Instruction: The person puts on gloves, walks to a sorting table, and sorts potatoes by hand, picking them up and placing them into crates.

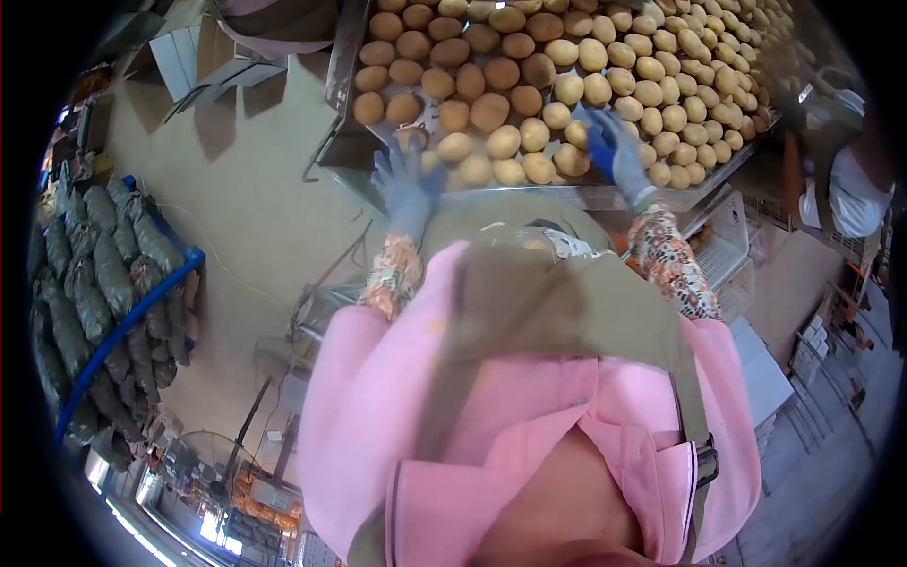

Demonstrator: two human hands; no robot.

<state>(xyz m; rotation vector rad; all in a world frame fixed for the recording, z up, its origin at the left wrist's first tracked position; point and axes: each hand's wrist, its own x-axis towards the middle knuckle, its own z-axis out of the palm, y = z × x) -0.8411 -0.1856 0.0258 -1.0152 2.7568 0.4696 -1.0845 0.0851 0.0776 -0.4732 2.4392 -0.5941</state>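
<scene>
We look down past a pink top and an apron at two blue-gloved hands reaching over a metal worktop point(605, 197) heaped with round tan produce point(529, 71), fruit or tubers, we cannot say which. The left hand point(408, 180) lies at the near edge with fingers spread, its grip loose and holding nothing, just beside a single piece. The right hand point(614, 146) rests on top of the near rows; blur hides whether its grip closes round a piece. The pieces lie touching one another, so we judge a light touch from above works best, lifting one piece without pushing its neighbours off the near edge. To the left, well apart, green sacks point(94, 274) fill a blue-railed cart point(142, 307), with flat boxes point(203, 57) beyond on the floor point(255, 208). At the right stand another person point(850, 189) and a white crate point(727, 246).
</scene>
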